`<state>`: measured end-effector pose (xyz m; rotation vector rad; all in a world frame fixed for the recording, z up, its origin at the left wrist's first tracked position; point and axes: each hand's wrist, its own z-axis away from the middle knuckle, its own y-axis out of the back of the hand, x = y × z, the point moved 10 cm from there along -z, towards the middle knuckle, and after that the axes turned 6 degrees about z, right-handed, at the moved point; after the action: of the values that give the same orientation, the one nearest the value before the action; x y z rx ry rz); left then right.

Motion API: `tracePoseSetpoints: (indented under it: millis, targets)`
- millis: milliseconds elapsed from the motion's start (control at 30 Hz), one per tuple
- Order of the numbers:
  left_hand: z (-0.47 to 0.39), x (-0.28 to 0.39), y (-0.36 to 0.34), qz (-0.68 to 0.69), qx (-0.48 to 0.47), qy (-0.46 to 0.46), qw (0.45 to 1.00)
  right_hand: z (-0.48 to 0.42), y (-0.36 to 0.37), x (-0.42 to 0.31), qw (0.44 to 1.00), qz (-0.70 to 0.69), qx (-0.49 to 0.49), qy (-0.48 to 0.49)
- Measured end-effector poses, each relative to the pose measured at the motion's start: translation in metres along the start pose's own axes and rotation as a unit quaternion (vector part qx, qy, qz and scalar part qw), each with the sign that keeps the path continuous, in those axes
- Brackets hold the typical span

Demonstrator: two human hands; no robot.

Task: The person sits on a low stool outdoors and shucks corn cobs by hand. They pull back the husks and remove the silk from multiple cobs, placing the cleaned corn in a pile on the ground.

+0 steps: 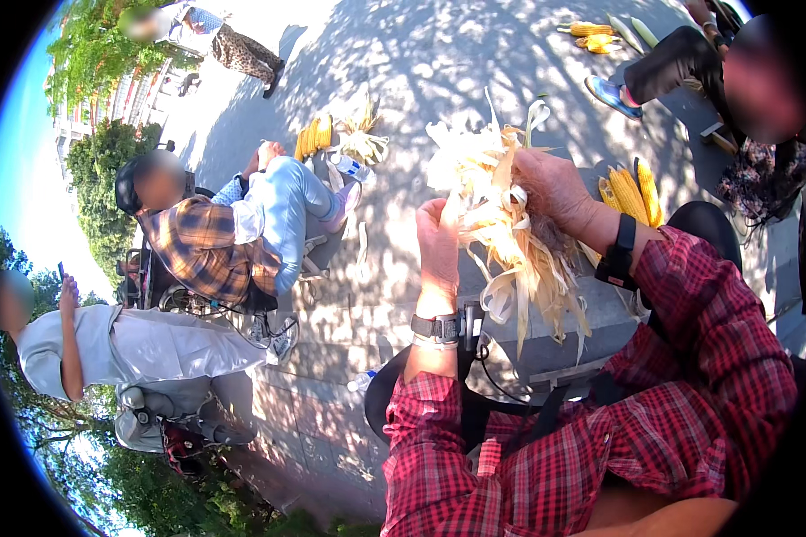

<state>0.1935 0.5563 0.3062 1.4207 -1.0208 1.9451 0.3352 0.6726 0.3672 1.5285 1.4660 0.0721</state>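
Observation:
A loose bundle of dry, pale corn husks (494, 194) hangs in front of me, its long strips trailing down towards my knees. My left hand (441, 245) grips the left side of the bundle, thumb up against the strips. On the other side my right hand (554, 188) is closed on the upper husks, with its fingertips partly hidden among them. Brownish corn silk (547, 231) shows just under the right hand. Several husked yellow corn cobs (628, 194) lie on the pavement beyond my right forearm.
A seated person (208, 228) at left is near more cobs (314, 137), a husk bundle (364, 142) and a water bottle (352, 168). Another bottle (363, 381) lies near my left knee. Further cobs (591, 30) lie by a person's shoe (612, 97) at upper right.

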Motion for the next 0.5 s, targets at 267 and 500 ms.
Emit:
tracePoseSetpoints:
  millis: [267,500]
  targets:
    - [0.017,-0.085,-0.024,0.14,-0.085,0.151,0.975,0.027,-0.026,-0.049,0.987,0.009,-0.053,0.149]
    - [0.015,-0.085,-0.012,0.093,-0.054,0.159,0.981,0.021,-0.06,-0.014,0.983,-0.05,-0.164,0.069]
